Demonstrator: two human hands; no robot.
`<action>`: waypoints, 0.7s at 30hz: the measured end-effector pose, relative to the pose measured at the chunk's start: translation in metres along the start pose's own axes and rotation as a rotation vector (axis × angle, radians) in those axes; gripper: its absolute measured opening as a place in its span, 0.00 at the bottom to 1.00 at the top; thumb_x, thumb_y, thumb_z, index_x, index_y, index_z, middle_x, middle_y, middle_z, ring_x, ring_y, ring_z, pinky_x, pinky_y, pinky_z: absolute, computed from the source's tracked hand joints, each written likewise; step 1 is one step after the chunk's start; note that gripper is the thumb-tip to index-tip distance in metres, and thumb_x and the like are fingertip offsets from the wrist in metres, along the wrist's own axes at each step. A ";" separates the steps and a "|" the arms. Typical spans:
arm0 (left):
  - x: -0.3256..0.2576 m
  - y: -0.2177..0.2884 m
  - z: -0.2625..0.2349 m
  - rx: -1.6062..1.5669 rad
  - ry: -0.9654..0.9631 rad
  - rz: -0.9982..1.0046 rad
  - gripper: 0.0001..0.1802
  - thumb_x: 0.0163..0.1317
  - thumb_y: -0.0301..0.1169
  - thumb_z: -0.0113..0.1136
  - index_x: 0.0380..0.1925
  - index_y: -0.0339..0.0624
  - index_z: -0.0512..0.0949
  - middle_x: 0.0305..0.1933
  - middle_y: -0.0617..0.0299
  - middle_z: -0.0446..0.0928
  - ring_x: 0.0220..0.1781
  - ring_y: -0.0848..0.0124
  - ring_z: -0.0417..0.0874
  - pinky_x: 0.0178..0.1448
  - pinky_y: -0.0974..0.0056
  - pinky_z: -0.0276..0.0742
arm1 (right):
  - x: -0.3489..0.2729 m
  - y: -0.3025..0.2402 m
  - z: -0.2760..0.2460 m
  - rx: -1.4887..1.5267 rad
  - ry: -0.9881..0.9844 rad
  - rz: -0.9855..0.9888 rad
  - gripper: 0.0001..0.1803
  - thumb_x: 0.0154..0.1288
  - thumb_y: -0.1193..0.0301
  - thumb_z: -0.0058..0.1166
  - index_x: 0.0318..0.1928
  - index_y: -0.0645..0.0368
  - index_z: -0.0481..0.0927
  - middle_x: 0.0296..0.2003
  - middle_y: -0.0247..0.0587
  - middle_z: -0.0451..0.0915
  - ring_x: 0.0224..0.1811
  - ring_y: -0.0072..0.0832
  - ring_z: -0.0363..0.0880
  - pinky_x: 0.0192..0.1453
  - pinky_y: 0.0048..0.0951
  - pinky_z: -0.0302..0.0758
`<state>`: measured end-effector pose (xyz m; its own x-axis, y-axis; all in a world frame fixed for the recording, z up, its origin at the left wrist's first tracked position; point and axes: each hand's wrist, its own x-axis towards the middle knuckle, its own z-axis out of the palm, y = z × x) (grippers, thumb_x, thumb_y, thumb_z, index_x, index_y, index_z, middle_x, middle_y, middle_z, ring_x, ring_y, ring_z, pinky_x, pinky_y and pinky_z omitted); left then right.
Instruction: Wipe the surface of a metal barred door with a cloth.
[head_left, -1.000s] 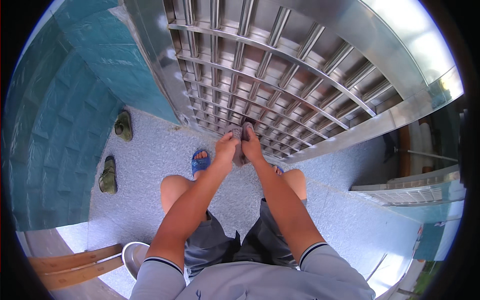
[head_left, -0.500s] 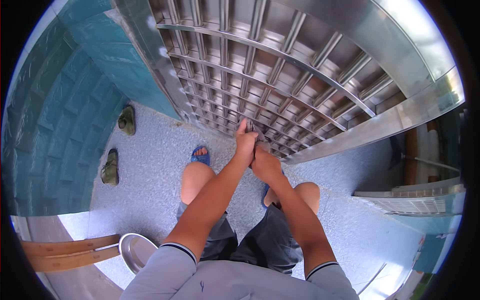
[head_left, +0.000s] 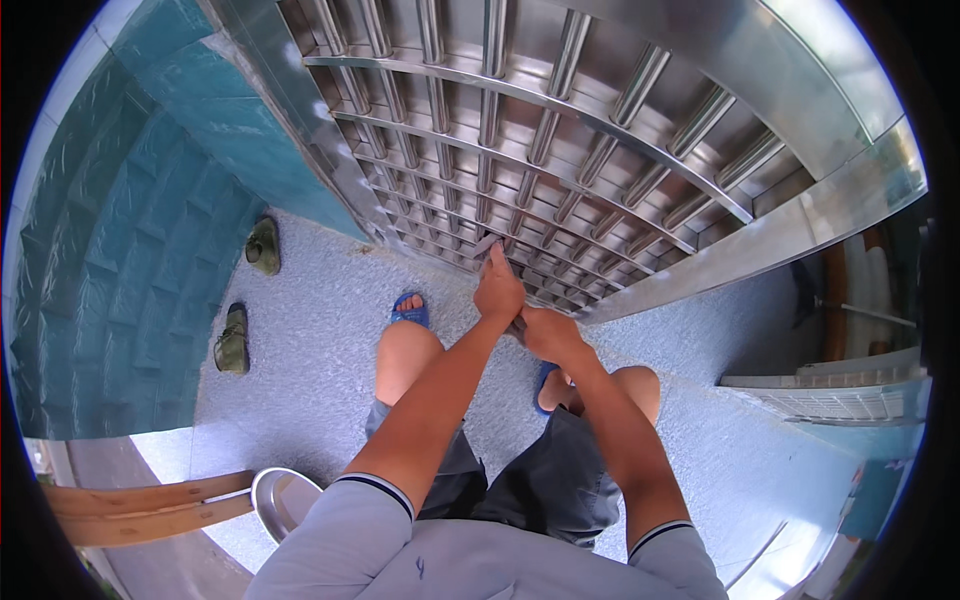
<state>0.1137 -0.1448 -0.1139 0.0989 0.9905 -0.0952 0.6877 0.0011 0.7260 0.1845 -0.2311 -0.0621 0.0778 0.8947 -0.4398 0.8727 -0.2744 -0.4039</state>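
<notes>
A shiny metal door (head_left: pixel 560 110) with vertical round bars and flat crossbars stands in front of me. My left hand (head_left: pixel 497 290) reaches its lower middle, with the index finger pointing up against the bars. A greyish-brown cloth (head_left: pixel 486 245) shows at that fingertip, pressed to the metal, and the rest runs under the palm. Close beside and slightly lower, my right hand (head_left: pixel 550 333) is closed round the cloth's other part, which shows between the two hands. Most of the cloth is hidden by my fingers.
Dark green shoes (head_left: pixel 232 340) lie on the speckled floor (head_left: pixel 300 300) along the teal tiled wall (head_left: pixel 110 260). At lower left are a wooden bench (head_left: pixel 150 508) and a metal basin (head_left: pixel 280 495). My feet wear blue slippers (head_left: pixel 410 314).
My left hand has shifted slightly right and turned, its index finger now upright on the bars. My right hand has moved slightly right and down. The whole view has shifted a little.
</notes>
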 end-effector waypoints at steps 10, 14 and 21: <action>-0.021 -0.062 0.003 -0.535 -0.634 -0.311 0.10 0.47 0.27 0.55 0.30 0.33 0.76 0.30 0.51 0.78 0.32 0.64 0.80 0.35 0.60 0.75 | 0.002 -0.008 -0.011 -0.009 -0.235 -0.125 0.15 0.51 0.71 0.47 0.40 0.55 0.80 0.33 0.48 0.80 0.38 0.41 0.78 0.42 0.37 0.74; -0.018 -0.059 -0.026 -0.833 -0.565 -0.380 0.10 0.47 0.26 0.56 0.29 0.29 0.76 0.27 0.54 0.76 0.27 0.67 0.78 0.29 0.63 0.73 | -0.003 -0.016 -0.031 0.326 -0.232 -0.171 0.15 0.52 0.70 0.47 0.41 0.59 0.79 0.27 0.44 0.80 0.34 0.31 0.78 0.39 0.32 0.73; -0.007 -0.053 -0.075 -0.530 -0.591 -0.473 0.12 0.49 0.29 0.57 0.34 0.35 0.76 0.30 0.56 0.77 0.31 0.65 0.80 0.33 0.63 0.76 | -0.009 -0.021 -0.047 1.556 -0.238 -0.101 0.28 0.56 0.71 0.54 0.58 0.60 0.66 0.47 0.37 0.73 0.48 0.24 0.73 0.52 0.28 0.70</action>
<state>0.0230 -0.1418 -0.1006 0.3425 0.6402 -0.6876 0.3452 0.5950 0.7258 0.1886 -0.2167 -0.0124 -0.1532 0.8985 -0.4114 -0.4728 -0.4322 -0.7679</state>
